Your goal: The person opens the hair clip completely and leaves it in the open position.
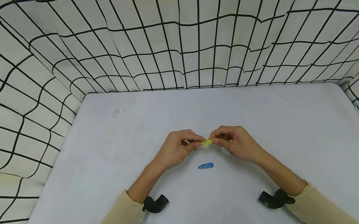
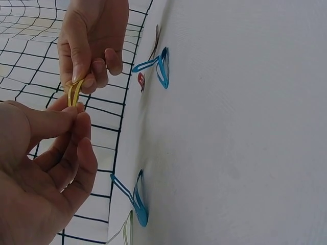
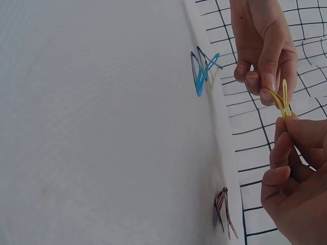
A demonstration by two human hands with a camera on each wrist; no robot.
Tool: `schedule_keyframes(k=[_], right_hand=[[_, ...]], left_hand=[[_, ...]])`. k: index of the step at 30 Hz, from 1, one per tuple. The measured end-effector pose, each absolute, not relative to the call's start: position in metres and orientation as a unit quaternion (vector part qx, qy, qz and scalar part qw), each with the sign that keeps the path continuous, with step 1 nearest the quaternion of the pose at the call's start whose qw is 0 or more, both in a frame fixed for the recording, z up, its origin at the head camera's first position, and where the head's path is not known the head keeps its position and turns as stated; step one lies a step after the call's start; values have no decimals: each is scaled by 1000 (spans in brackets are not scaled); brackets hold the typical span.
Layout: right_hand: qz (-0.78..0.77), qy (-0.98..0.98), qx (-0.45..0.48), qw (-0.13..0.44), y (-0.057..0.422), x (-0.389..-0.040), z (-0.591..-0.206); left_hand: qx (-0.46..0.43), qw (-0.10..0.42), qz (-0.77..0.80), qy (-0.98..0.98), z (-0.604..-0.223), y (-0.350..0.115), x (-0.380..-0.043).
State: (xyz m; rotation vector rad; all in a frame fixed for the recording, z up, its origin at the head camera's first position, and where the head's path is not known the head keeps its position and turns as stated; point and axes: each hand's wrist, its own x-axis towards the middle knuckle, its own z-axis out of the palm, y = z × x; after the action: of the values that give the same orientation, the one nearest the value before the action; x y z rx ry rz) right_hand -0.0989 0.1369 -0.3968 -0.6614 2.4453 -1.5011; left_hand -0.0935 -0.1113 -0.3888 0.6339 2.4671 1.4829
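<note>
From the head, the left hand and right hand meet above the white table, thumbs and fingers of both pinching a small yellow clip between them. A blue clip lies just beneath, on the near side. The far edge is well beyond the hands, with a broad stretch of surface before it and more to either side (the near edge is out of frame). A black-lined white backdrop rises behind the far edge and along both sides.

From the left wrist, the yellow clip bridges both sets of fingertips. Two spread blue clips sit well apart near the table's edge, a small red clip beside the upper one.

From the right wrist, the same two-handed pinch holds at the yellow clip. Blue clips overlap near the edge, and a brown clip rests farther down along it.
</note>
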Motion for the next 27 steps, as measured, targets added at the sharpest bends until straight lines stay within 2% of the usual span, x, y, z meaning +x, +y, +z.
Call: schedule_keyframes(k=[13,27], right_hand=[[-525,822,-199,93,134,-98,-399],[-485,851,-188,63,127,-96,-400]], left_hand=[[178,79,487,852,-389,-111,-93],[136,98,492,855,-388,-111,-93]])
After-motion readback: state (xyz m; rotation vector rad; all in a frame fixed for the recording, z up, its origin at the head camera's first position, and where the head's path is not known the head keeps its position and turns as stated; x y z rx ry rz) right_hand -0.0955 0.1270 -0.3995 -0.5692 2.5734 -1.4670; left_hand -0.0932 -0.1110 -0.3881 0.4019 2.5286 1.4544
